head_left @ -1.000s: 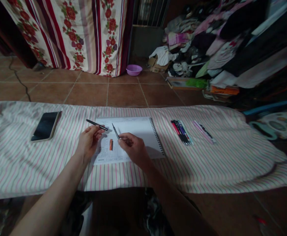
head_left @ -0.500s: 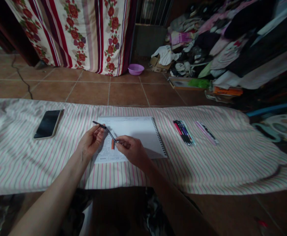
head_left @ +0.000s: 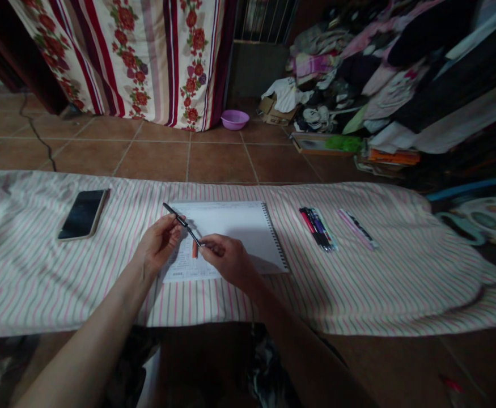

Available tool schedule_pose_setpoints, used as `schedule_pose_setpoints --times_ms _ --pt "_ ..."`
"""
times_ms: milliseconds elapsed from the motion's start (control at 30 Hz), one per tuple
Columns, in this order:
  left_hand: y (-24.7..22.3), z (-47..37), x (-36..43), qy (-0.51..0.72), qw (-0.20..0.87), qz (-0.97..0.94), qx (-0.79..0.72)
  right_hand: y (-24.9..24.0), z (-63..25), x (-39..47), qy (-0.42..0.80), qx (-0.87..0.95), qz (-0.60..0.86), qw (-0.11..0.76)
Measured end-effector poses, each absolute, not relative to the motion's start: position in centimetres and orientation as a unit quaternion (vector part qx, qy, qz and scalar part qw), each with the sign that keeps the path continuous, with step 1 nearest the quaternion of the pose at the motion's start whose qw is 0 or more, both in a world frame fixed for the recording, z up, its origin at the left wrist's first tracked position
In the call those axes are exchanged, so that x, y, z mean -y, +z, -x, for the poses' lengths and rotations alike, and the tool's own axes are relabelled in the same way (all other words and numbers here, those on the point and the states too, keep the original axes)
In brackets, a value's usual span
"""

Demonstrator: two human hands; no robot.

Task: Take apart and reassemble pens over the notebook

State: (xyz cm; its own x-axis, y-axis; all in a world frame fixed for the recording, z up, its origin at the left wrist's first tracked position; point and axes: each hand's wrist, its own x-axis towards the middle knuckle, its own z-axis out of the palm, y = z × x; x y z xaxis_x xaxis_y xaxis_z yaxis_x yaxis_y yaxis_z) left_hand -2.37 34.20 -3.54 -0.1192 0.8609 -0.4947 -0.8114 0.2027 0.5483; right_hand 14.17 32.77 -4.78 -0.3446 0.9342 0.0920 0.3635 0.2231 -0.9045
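Over a spiral notebook [head_left: 239, 218] I hold a thin black pen [head_left: 191, 231] slantwise between both hands. The fingertips of my left hand [head_left: 159, 242] pinch its thicker upper part, whose end sticks out past my fingers. My right hand [head_left: 227, 256] pinches the slim lower end. Whether the two parts are joined I cannot tell. Below the pen, a small orange stick-like piece [head_left: 195, 250] lies on the page, close to my right fingertips. Printed text shows along the notebook's left side, partly behind my left hand.
A striped cloth [head_left: 213, 303] covers the low table. To the left lies a phone [head_left: 83, 214]. Several pens [head_left: 317, 229] lie side by side right of the notebook, with more pens [head_left: 357, 228] beyond them. A purple basin [head_left: 234, 119] stands on the tiled floor.
The pen's upper part has tilted more steeply and now lines up with the lower part, where an angle showed before. My left fingers shifted slightly; my right hand stayed.
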Motion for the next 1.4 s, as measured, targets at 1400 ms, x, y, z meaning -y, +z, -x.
schedule_pose_setpoints --times_ms 1400 --pt "-4.9 2.0 -34.0 0.622 0.642 -0.108 -0.435 -5.1 -14.3 -33.6 0.643 0.508 0.443 0.363"
